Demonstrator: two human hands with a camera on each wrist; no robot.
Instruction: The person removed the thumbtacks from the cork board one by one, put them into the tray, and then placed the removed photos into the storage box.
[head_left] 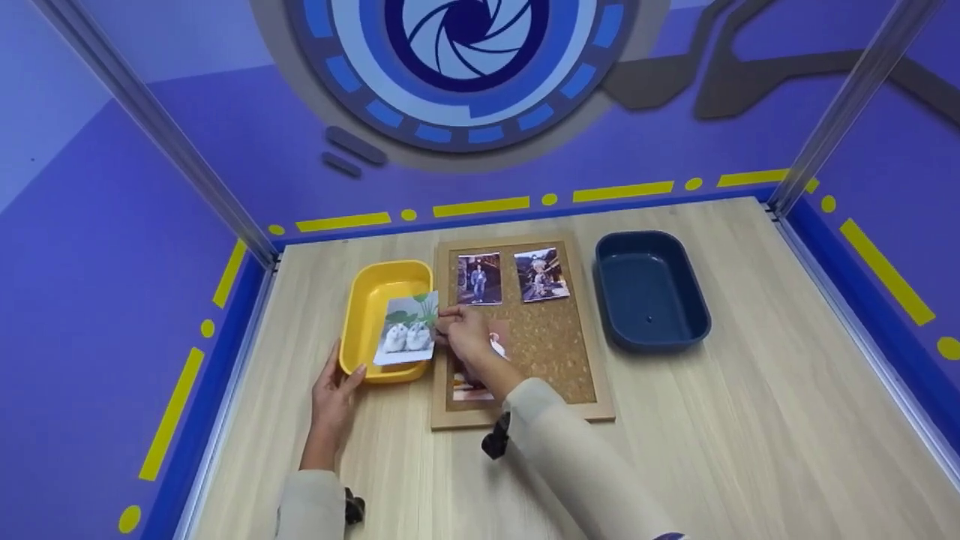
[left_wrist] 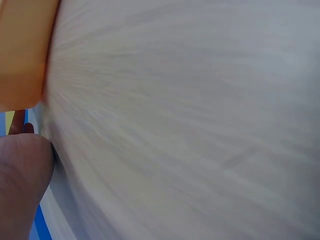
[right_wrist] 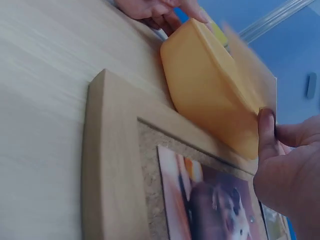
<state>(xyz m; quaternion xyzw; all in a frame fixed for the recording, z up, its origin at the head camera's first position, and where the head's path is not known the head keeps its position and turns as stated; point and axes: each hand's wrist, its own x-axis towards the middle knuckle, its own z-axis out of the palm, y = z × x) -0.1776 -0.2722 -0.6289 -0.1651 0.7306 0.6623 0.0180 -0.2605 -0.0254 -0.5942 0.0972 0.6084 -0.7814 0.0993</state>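
Green-and-white rectangular paper print of two hamsters (head_left: 409, 334) hung tilted over the opening of the yellow round-cornered plastic tray (head_left: 358, 315). On my feed, R hand (head_left: 471, 337) had thumb + forefinger pinched on the print's R edge only; other fingers, couldn't tell. L hand (head_left: 335, 390) gripped the tray's near-L corner, thumb at the rim, fingers along the outer wall.

Main risk, imo: w/ a one-edge hold, the print could pivot, bend or drop into the tray. Couldn't tell if it touched the rim; a low path might've snagged it there. Tray sat just beside the wood-framed brown corkboard (head_left: 555, 352), so an L-hand tug could've knocked the frame.

R forearm hung over a brown-toned glossy photo of an animal (right_wrist: 215, 205) on the board; a drooping beige cloth sleeve (head_left: 544, 416) might've scuffed it. Dark rectangular upper-L photo (head_left: 480, 278) was near the R knuckles, so brushable. Dark-blue plastic tray (head_left: 615, 307), beyond the board's R side, was well apart from both hands: low risk, I reckoned.
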